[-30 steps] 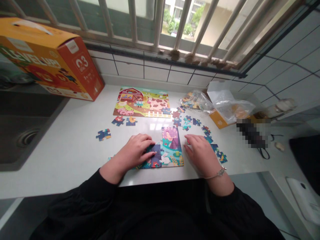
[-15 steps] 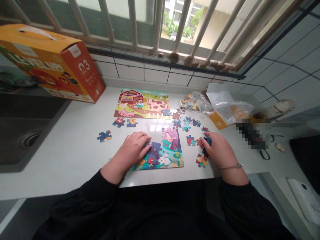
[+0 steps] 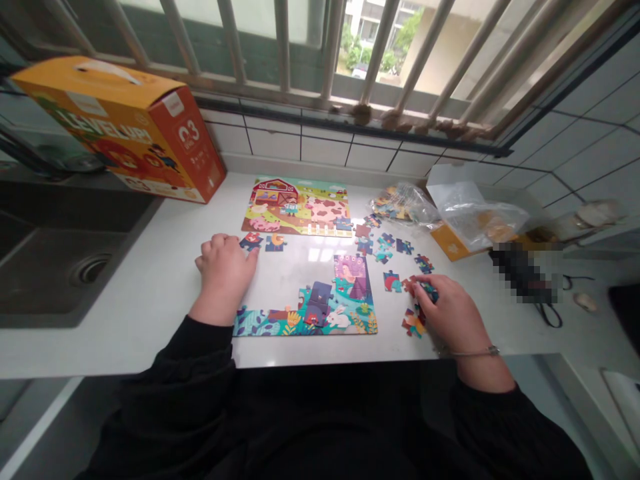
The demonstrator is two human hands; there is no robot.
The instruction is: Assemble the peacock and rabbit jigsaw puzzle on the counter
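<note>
On the glossy counter [image 3: 170, 267], the right hand [image 3: 450, 307] touches knobbed pieces [image 3: 407, 285].

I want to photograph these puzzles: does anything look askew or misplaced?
Yes. In the rabbit puzzle, the dark blue section leans out of line with its surroundings. On the farm picture, a blue piece overlaps the lower right part, clashing with that scene.

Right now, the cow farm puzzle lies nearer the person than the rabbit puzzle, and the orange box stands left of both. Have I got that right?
Not quite: the cow farm puzzle lies farther from the person than the rabbit puzzle, on the window side, as the head view shows. The orange box does stand left of both.
</note>
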